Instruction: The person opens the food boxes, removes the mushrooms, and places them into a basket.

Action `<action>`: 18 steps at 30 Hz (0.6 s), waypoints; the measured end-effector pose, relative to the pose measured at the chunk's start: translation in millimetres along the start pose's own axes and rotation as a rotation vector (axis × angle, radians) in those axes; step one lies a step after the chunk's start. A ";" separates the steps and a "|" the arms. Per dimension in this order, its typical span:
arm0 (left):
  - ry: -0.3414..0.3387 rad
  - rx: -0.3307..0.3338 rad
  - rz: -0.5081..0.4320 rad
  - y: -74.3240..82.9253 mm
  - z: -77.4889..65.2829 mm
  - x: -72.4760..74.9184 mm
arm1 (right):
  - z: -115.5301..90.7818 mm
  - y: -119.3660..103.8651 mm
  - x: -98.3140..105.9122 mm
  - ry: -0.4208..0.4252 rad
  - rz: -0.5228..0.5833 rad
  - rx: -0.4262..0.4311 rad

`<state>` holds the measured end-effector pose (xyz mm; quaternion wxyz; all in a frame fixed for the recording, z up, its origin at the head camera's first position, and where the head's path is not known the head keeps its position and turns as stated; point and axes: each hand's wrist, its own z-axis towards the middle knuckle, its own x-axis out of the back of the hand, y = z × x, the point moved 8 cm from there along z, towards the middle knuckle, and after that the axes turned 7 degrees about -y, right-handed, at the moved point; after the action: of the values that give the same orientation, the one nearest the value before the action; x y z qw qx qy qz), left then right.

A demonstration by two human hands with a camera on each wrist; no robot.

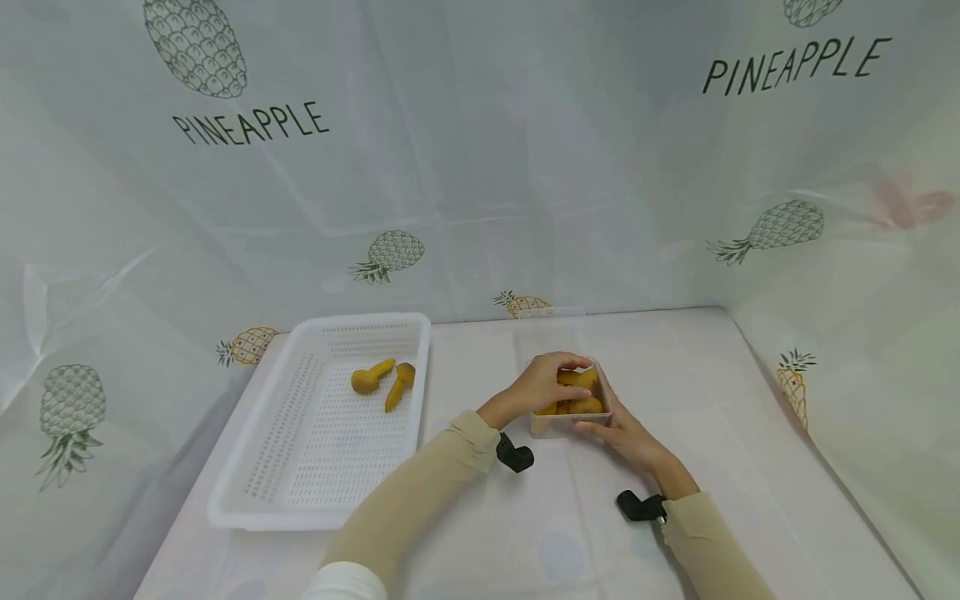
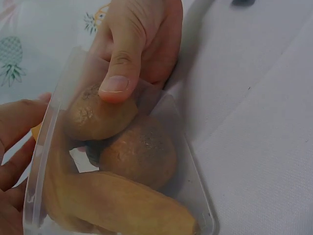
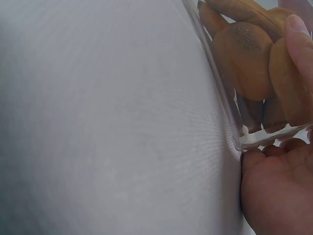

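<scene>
A clear plastic box (image 1: 551, 427) filled with yellow-brown mushrooms (image 2: 139, 152) stands on the table. From the right, my right hand (image 1: 630, 437) grips the box, its thumb (image 3: 299, 44) against the near wall and its other fingers around the side. My left hand (image 1: 546, 383) reaches over the open top, with thumb and fingers around a mushroom (image 1: 572, 378) among the others. In the left wrist view, left fingers (image 2: 17, 122) show beyond the box wall, partly cut off by the frame. Several mushrooms press against the clear walls.
Left of the box stands a white perforated basket (image 1: 247, 467) holding two mushrooms (image 1: 366, 381). Behind the box, its clear lid (image 1: 551, 333) stands raised. A pineapple-printed sheet (image 1: 480, 167) hangs along the back of the table (image 1: 697, 358). Small black devices (image 1: 641, 506) sit on both wrists.
</scene>
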<state>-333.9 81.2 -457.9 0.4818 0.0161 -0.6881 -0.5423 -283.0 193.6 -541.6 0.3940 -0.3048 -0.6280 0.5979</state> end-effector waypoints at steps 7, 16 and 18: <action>-0.019 0.017 0.073 -1.4 1.5 -3.4 | 0.1 0.1 -0.8 -0.008 0.001 0.010; -0.005 0.020 0.185 -3.8 2.7 -6.7 | 1.1 0.2 -0.7 -0.014 -0.006 0.013; -0.003 0.012 0.215 -3.4 1.9 -7.3 | 1.5 0.2 -1.3 -0.016 -0.003 0.007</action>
<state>-333.0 85.1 -465.1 0.5361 -0.0556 -0.6899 -0.4833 -283.5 191.7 -541.9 0.3911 -0.2977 -0.6295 0.6018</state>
